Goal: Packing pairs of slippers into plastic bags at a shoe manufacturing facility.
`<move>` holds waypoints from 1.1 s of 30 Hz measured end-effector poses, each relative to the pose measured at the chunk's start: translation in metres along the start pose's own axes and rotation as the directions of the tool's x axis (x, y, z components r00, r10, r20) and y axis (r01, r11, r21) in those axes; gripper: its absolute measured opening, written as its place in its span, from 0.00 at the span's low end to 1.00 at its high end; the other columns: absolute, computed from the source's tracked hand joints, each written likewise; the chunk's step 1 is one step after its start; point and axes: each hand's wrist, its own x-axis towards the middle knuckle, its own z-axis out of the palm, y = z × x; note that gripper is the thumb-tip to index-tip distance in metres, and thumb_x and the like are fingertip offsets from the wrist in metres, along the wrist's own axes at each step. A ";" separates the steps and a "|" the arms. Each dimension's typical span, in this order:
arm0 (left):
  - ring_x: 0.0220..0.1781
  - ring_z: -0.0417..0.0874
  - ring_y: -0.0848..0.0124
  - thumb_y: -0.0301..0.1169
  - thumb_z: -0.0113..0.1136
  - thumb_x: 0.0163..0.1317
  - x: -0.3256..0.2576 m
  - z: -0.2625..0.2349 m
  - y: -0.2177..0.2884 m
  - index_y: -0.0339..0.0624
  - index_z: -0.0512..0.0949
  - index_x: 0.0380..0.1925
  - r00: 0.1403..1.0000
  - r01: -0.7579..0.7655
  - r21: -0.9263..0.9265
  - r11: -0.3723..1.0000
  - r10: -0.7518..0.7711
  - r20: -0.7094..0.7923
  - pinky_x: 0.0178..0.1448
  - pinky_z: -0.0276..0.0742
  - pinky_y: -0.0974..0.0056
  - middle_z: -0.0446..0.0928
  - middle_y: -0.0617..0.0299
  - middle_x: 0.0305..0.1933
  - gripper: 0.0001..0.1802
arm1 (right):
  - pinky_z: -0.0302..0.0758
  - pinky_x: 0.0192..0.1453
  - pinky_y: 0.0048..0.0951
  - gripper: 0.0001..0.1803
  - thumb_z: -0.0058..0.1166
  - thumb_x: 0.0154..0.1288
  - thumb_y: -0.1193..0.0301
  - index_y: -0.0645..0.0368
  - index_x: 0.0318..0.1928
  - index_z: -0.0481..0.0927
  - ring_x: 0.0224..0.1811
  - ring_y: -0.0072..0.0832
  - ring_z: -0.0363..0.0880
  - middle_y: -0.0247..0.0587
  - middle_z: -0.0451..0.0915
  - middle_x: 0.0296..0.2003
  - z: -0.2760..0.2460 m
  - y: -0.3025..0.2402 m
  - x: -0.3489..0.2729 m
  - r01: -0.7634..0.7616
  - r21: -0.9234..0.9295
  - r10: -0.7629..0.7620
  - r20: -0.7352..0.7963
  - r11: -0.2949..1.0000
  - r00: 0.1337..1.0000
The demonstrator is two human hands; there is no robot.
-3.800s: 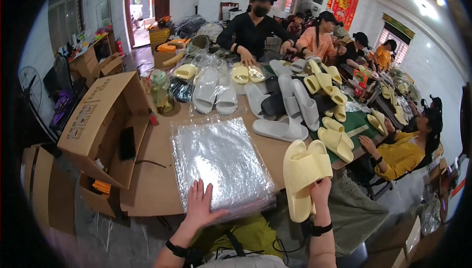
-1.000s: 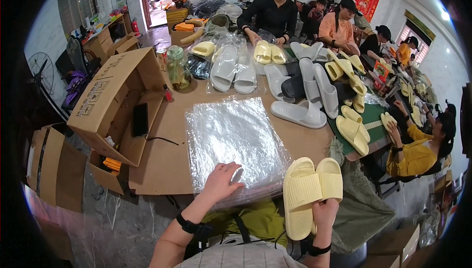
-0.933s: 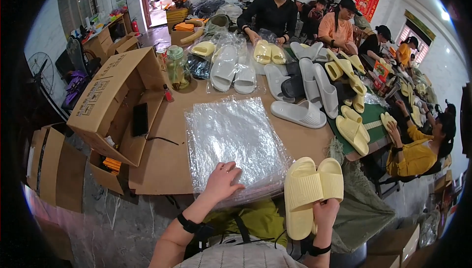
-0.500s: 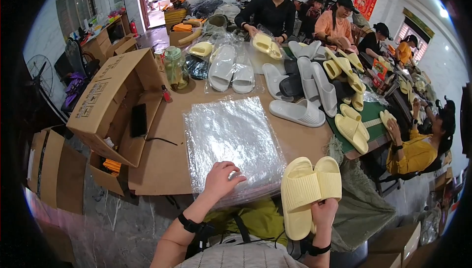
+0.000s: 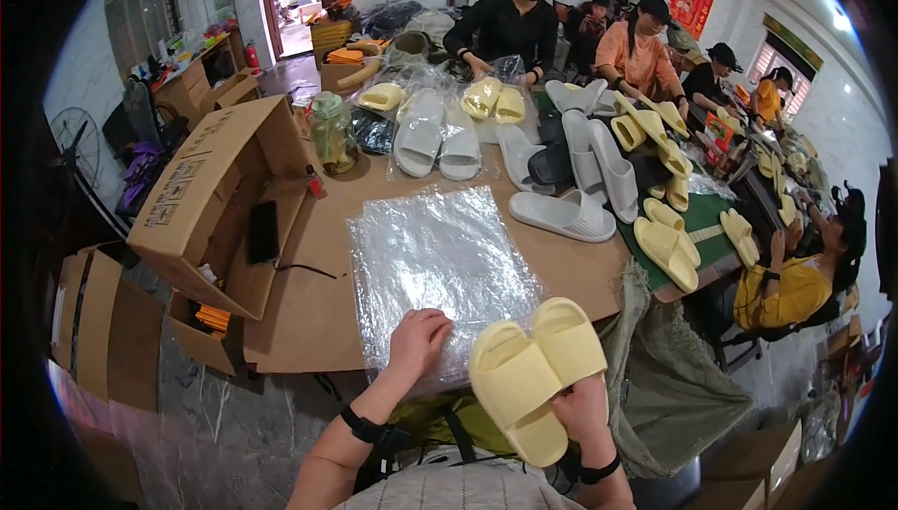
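A pair of pale yellow slides [image 5: 519, 365] is in my right hand [image 5: 582, 409], gripped at the near edge and tilted over the table's front edge. My left hand [image 5: 418, 342] rests on a stack of clear plastic bags [image 5: 421, 248], its fingertips pinched together on the top bag. The stack lies flat in front of me, shiny and slightly creased. The slides overlap its near right corner in view. How much of the bag sits between my left fingertips is too small to tell.
An open cardboard box [image 5: 210, 201] holding a black phone [image 5: 263, 232] stands left, by a glass jar [image 5: 333, 131]. Grey slides [image 5: 566, 215] and yellow slides [image 5: 667, 253] cover the right side. Bagged slides [image 5: 418, 131] lie farther back. Co-workers [image 5: 513, 19] sit around the table.
My right hand has brought the yellow slides left, toward the bags, and tilted them. My left fingers have closed together on the top bag. Across the table, a co-worker has lowered bagged yellow slides.
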 end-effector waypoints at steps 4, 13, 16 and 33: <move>0.47 0.84 0.56 0.33 0.61 0.66 0.004 -0.009 0.004 0.41 0.86 0.39 0.995 0.083 -0.153 0.985 -0.089 -0.035 0.51 0.80 0.57 0.84 0.57 0.46 0.09 | 0.79 0.39 0.40 0.24 0.72 0.51 0.64 0.57 0.50 0.84 0.35 0.46 0.84 0.48 0.85 0.36 0.021 0.010 0.008 0.327 -0.058 -0.325 0.043 0.943 0.945; 0.42 0.85 0.56 0.31 0.57 0.69 0.003 -0.016 -0.003 0.39 0.85 0.42 0.984 0.170 -0.291 0.941 -0.178 0.000 0.47 0.80 0.59 0.84 0.54 0.44 0.10 | 0.78 0.33 0.46 0.20 0.69 0.53 0.55 0.60 0.34 0.84 0.27 0.46 0.83 0.46 0.81 0.22 0.026 0.022 0.010 -0.024 -0.284 0.090 0.222 0.958 0.971; 0.40 0.85 0.57 0.30 0.56 0.70 0.002 -0.015 -0.005 0.40 0.83 0.43 0.995 0.098 -0.215 0.972 -0.103 -0.013 0.46 0.79 0.59 0.84 0.55 0.44 0.09 | 0.78 0.33 0.46 0.19 0.70 0.53 0.57 0.60 0.33 0.84 0.27 0.47 0.83 0.46 0.81 0.22 0.017 0.017 0.010 -0.111 -0.245 0.160 0.192 0.963 0.968; 0.44 0.85 0.53 0.24 0.52 0.68 0.008 -0.009 0.007 0.43 0.79 0.50 0.998 0.059 -0.245 0.968 -0.059 0.007 0.49 0.80 0.54 0.85 0.53 0.43 0.13 | 0.79 0.35 0.45 0.19 0.71 0.50 0.60 0.55 0.41 0.85 0.31 0.45 0.84 0.46 0.84 0.31 0.006 0.006 -0.005 0.200 -0.305 -0.178 0.098 0.931 0.979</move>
